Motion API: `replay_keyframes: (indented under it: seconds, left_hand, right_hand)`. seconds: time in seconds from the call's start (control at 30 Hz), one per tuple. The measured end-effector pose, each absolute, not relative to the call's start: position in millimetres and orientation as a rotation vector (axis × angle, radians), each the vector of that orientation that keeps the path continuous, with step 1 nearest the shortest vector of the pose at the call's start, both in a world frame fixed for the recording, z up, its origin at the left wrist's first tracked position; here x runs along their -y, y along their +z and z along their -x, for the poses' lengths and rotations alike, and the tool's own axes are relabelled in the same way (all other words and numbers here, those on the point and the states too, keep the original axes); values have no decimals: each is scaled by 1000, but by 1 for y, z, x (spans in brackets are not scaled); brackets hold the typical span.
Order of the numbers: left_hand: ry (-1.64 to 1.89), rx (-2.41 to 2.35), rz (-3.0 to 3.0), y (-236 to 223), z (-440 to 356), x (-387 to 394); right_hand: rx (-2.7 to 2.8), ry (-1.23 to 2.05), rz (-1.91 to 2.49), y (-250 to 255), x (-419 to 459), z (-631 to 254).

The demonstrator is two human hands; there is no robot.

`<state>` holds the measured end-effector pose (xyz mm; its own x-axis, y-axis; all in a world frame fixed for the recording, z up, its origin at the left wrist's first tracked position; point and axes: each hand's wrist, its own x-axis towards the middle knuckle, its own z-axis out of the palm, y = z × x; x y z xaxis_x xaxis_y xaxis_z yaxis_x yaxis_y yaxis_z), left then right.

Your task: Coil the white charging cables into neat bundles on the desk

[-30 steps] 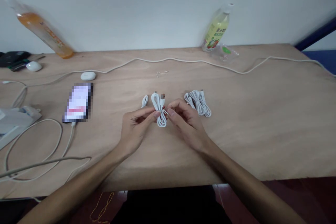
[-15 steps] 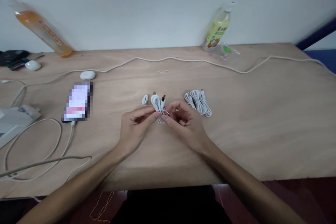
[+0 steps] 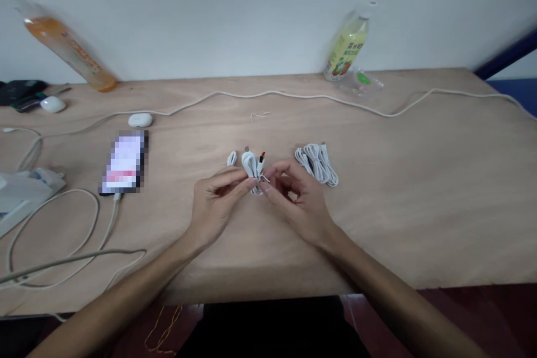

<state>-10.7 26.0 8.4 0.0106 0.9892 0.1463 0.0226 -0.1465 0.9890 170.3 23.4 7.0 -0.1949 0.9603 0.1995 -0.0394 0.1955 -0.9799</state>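
Note:
A coiled white USB cable (image 3: pixel 250 163) with a red-tipped plug lies at the middle of the wooden table (image 3: pixel 419 190). My left hand (image 3: pixel 216 204) pinches the coil's lower end with thumb and fingers. My right hand (image 3: pixel 296 198) pinches a thin wire tie at the same spot, fingers curled. A second bundled white cable (image 3: pixel 316 163) lies just right of my right hand. A small white cable piece (image 3: pixel 231 158) sits left of the held coil.
A phone (image 3: pixel 125 161) lies to the left, plugged into a white cable (image 3: pixel 62 235). An earbud case (image 3: pixel 140 119) and a long white cord (image 3: pixel 293 96) lie behind. An orange bottle (image 3: pixel 67 47) and a yellow-green bottle (image 3: pixel 347 45) stand by the wall. A loose wire tie (image 3: pixel 258 117) lies mid-table.
My right hand's fingers have curled in and shifted slightly left around the tie on the coil. The coil has turned a little under the fingers. My left hand has barely moved.

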Motion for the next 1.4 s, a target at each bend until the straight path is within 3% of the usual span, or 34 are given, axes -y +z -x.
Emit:
replay_keyframes:
  seconds: [0.67,1.03,1.4]
  left_hand:
    - [1253,-1119,-1383,11,10,-25]
    - [1237,-1117,-1283,11,8,-26]
    - [1233,-1084,-1144,9,6,-26]
  right_hand:
    - [1583,857,989,3,-23,-173]
    - [1513,975,1003,0,-26,-173]
    - [1717,619,995,1,-25,-174]
